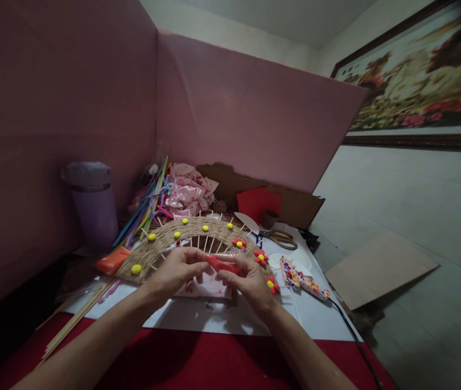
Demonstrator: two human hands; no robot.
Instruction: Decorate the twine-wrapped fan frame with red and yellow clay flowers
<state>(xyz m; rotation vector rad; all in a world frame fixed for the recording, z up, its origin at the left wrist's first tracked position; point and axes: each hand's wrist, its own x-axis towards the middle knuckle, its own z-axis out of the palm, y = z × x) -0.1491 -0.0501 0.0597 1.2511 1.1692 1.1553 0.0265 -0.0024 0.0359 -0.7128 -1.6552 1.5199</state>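
Both my hands are in front of me, pinching a clear plastic packet of red modelling clay [222,264] between them. My left hand [178,271] has its thumb and fingers closed on the packet's left end. The right end is between the fingers and thumb of my right hand [250,279]. Just behind lies a fan-shaped arch of woven twine [165,244] with thin sticks poking out. Several yellow dots sit on its left and top, and red flowers [260,257] with yellow centres run down its right side. A pinkish packet [206,290] lies under my hands, partly hidden.
At right are a patterned glue gun [305,284] with a black cable and scissors [281,238]. An orange clay packet [112,261] and wooden sticks [76,319] lie left. Behind are a purple bin [94,216], coloured pipe cleaners [143,208] and crumpled pink fabric [189,189].
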